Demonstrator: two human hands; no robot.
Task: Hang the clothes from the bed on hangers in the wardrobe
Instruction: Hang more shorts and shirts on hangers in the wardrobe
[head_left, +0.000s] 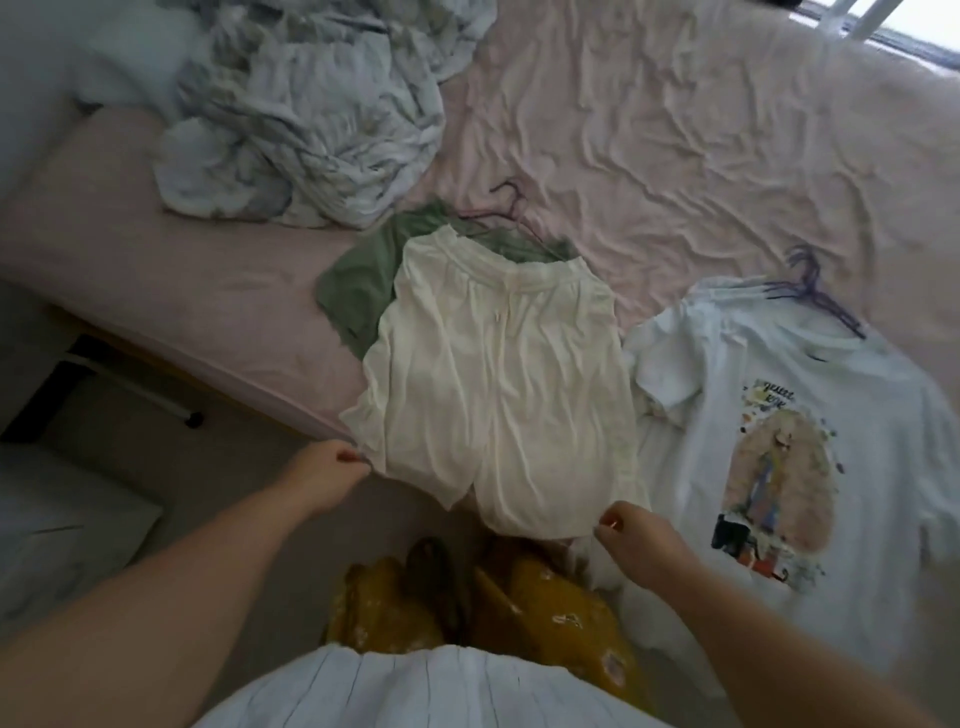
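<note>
One head-worn wide-angle view looks steeply down, close over the bed (675, 130) edge and floor (218, 457).

A crumpled pale blue-grey duvet with a faint leafy print (306, 119) lay heaped near the left edge of the mattress, on a wrinkled pale pink bedsheet (675, 156). Left of it a dark frame with a small castor wheel (193, 418) stood on the beige floor (119, 415). At the top right corner, white slanted bars (852, 18) crossed a bright window.
</note>
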